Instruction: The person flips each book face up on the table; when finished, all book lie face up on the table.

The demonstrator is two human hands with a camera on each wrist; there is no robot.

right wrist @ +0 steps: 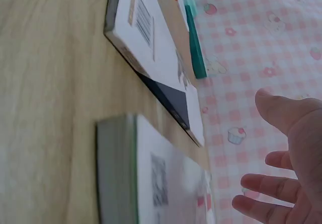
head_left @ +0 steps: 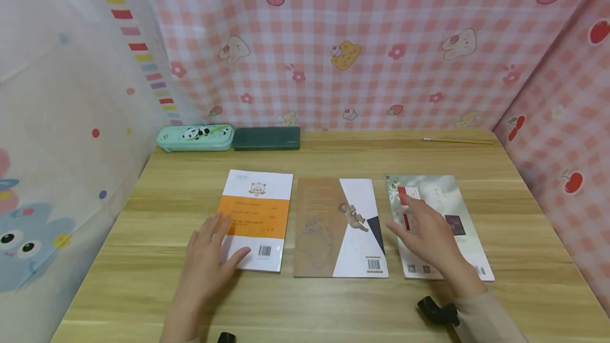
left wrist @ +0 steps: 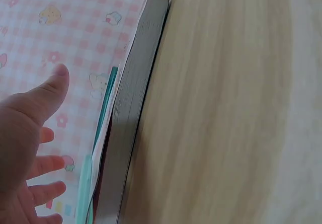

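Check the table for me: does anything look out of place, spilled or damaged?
Nothing looks spilled or torn. One oddity: the middle book has scribble-like lines on its left half, unlike neat print, though possibly part of the design.

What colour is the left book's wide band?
The wide band is orange, clearest in the head view.

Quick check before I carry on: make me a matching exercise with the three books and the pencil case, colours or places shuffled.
1. Left book
2. Middle book
3. Right book
4. Pencil case

A. Mint, beside the dark green box
B. Brown and white
C. Partly hidden behind the right hand in the head view
D. White and orange

Pairs: 1-D, 2-B, 3-C, 4-A
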